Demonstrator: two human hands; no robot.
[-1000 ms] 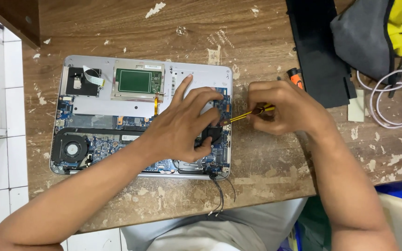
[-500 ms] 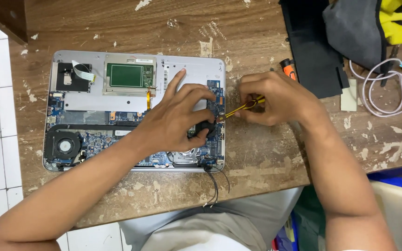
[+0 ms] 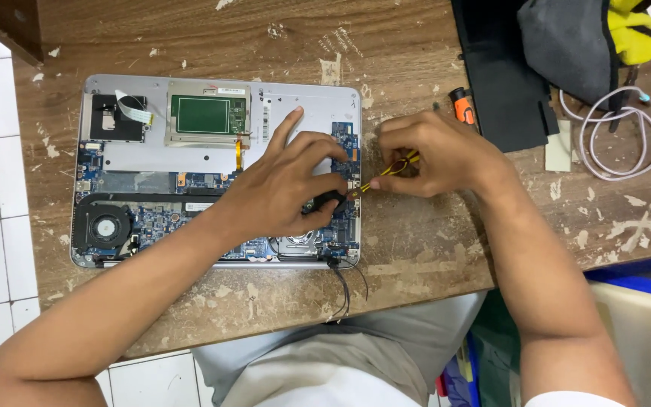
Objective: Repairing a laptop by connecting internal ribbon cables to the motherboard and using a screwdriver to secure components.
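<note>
opened laptop (image 3: 190, 158) flat on desk (image 3: 416, 249) | left hand (image 3: 288, 188) fingers pinch small black part (image 3: 324, 202) at its right edge | right hand (image 3: 435, 154) fingers grip yellow screwdriver (image 3: 389, 173) | orange-handled tool (image 3: 461, 105), white cable (image 3: 612, 136) lie beyond

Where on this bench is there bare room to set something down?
Bare wood lies above the opened laptop toward the far edge, and right of the right hand, below the white cable. It is crowded where the left hand and yellow screwdriver meet, and around the black pouch.

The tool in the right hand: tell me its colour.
Yellow with black stripes, seen in the head view: the tool in the right hand.
</note>
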